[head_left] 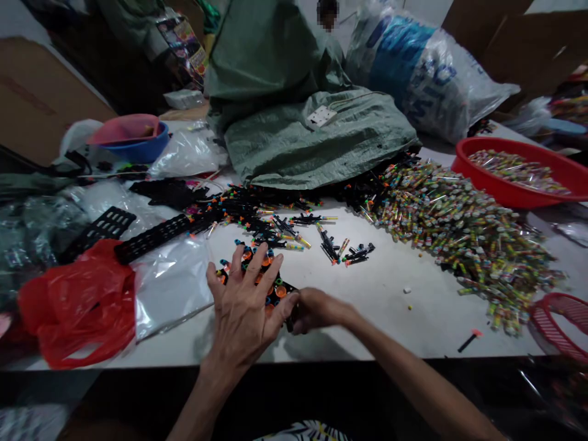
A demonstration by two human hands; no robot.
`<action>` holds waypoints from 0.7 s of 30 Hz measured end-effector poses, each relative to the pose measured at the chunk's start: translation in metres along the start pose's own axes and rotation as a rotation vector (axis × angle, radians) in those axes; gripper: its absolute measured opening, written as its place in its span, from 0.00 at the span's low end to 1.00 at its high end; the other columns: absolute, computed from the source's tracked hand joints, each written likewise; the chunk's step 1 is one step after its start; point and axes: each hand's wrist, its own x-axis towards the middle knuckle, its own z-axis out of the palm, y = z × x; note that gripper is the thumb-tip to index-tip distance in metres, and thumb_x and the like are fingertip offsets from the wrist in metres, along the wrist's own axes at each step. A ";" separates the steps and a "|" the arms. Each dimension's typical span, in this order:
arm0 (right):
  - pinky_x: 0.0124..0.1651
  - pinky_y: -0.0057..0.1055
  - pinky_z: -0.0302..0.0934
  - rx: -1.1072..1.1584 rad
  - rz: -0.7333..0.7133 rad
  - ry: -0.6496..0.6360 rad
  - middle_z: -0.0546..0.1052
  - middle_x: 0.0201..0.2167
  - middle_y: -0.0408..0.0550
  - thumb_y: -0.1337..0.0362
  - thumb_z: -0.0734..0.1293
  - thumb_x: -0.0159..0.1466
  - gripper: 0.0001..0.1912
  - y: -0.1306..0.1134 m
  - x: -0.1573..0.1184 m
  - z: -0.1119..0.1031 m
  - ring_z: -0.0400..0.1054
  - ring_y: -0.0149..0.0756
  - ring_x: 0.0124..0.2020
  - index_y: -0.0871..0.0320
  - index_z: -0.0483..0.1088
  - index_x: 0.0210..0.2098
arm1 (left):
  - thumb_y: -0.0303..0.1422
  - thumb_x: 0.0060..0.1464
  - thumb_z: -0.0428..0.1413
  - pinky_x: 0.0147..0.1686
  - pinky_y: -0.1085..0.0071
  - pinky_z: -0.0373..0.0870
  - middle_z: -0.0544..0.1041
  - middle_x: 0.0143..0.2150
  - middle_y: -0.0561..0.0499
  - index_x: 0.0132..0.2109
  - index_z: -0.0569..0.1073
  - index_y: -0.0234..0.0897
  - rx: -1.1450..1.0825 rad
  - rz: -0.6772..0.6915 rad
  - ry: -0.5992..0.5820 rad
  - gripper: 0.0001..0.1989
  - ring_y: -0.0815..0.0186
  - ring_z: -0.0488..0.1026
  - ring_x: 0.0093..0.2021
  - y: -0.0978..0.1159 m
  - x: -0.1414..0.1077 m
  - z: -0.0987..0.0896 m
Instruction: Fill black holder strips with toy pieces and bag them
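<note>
My left hand (245, 300) lies over a black holder (288, 286) with its fingers spread. Small pieces with orange cup-shaped ends (280, 291), and others with green or blue ends, fill that holder; the hand covers much of it. My right hand (316, 310) has its fingers curled round the holder's right end. Just beyond the hands lie small black toy guns (327, 244), some beside clear tubes with yellow contents (294, 246). More black toy parts with orange tips (239, 205) are heaped farther back.
To the right spreads a large pile of small wrapped tubes (450, 226), near a red basin (500, 184) and a red basket (558, 318). At left are a red plastic bag (87, 300), clear bags (172, 278) and a black slotted strip (154, 237). A green sack (316, 147) stands behind.
</note>
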 end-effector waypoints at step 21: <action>0.29 0.25 0.55 0.056 0.028 0.280 0.73 0.28 0.49 0.68 0.64 0.54 0.04 0.004 0.008 0.017 0.65 0.33 0.28 0.62 0.69 0.30 | 0.36 0.57 0.44 0.57 0.45 0.41 0.55 0.64 0.49 0.59 0.61 0.43 -0.014 0.005 0.014 0.22 0.49 0.44 0.64 0.002 -0.003 0.000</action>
